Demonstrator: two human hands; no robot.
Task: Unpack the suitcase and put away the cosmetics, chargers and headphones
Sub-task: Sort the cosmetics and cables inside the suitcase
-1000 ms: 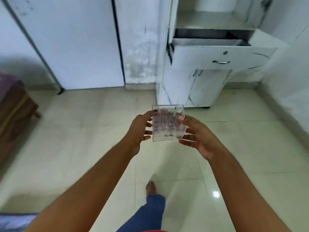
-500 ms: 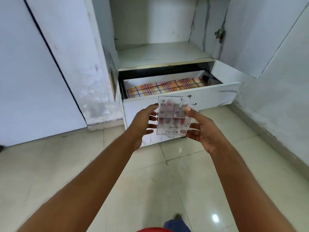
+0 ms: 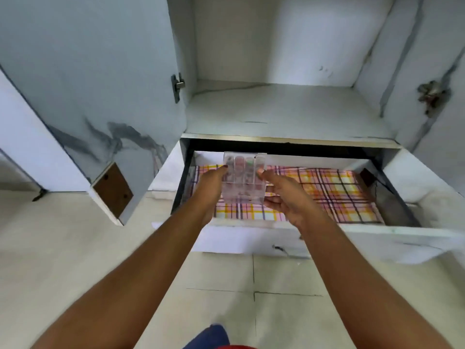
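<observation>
Left hand and right hand grip clear cosmetics box over open drawer, plaid liner at 3 o'clock.

Drawer pulled wide, plaid liner bare right of the hands; shelf edge overhangs the back

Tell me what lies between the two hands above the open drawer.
A clear plastic cosmetics case, held between left hand and right hand, head view.
</observation>
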